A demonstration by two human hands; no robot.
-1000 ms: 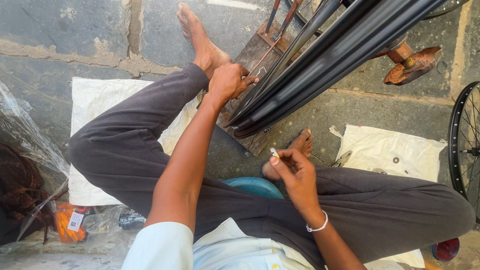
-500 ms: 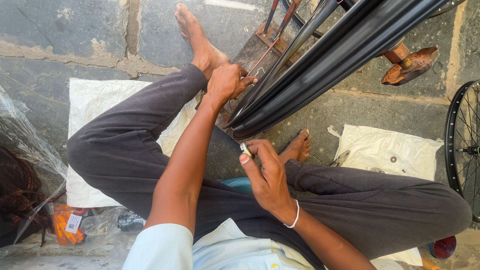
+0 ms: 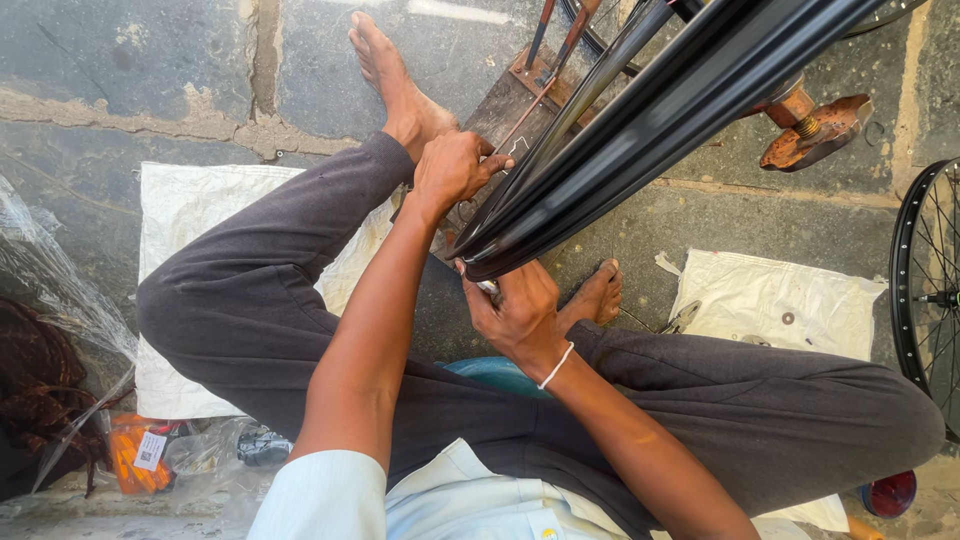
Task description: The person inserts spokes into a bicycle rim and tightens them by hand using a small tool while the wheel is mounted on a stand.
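The black rim (image 3: 640, 130) runs off the top edge; the small metal piece (image 3: 489, 288) in the right hand (image 3: 520, 315) is mostly hidden

The person wore dark grey cloth trousers (image 3: 700, 400), a pale blue short-sleeved shirt (image 3: 420, 500) with a small round button, and a thin white wristband (image 3: 556, 366). Feet were bare; both hands were ungloved.

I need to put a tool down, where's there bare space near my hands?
Bare: the white sack right of your right foot, and the stone floor beyond the left sack. Crowded: around the black rims, where both left hand and right hand work.
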